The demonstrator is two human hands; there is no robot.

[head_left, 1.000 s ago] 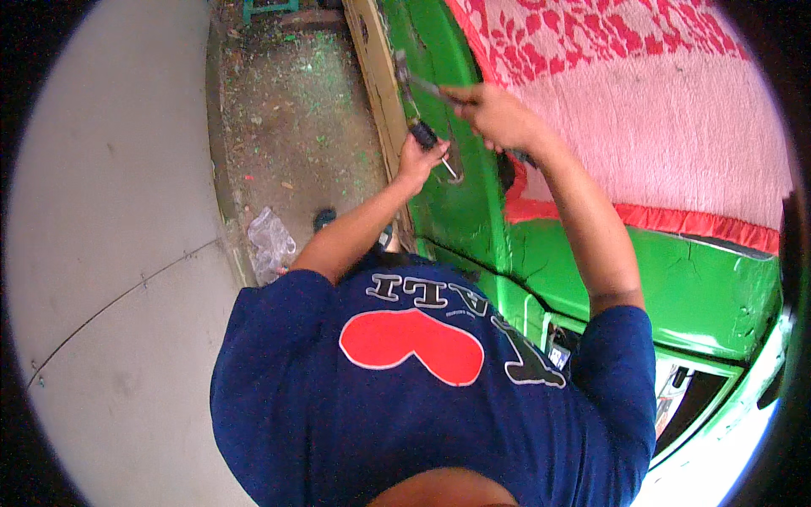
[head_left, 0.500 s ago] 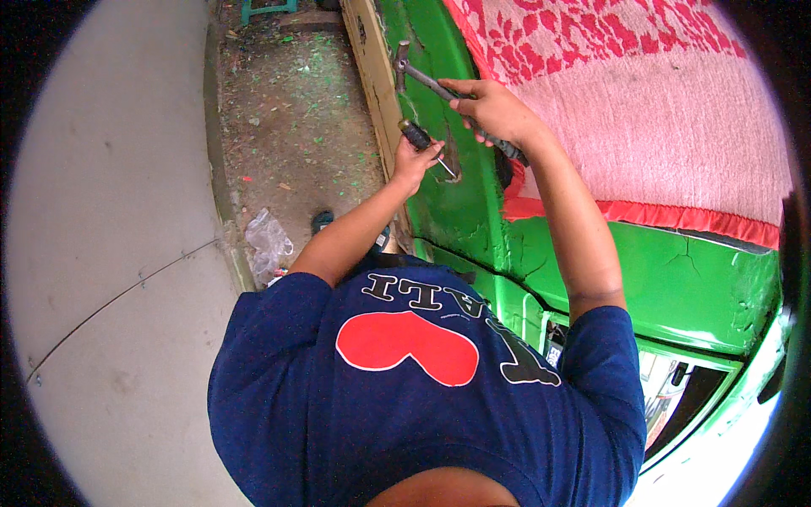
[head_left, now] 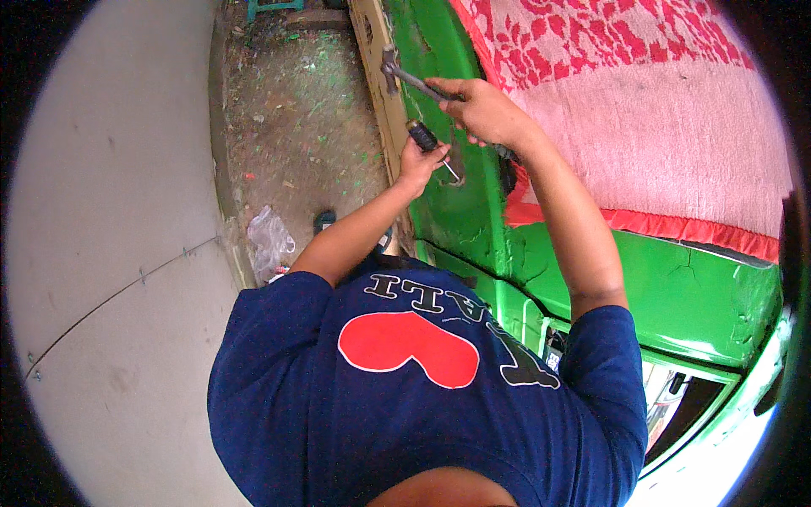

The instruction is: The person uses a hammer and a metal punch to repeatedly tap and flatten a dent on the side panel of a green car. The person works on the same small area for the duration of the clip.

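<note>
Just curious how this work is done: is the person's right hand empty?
No: the right hand is closed around the handle of a grey metal hammer, its head raised near the green painted body panel.

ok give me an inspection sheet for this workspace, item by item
surface: green painted vehicle body panel, paint cracked in places
job's things: hammer raised in right hand; screwdriver in left hand, tip against the panel
clutter: crumpled clear plastic bag and a small dark object on the dirt strip
grippers: left hand shut on screwdriver; right hand shut on hammer
cables: nothing seen
surroundings: red-and-pink patterned cloth over the vehicle; grey concrete floor
</note>
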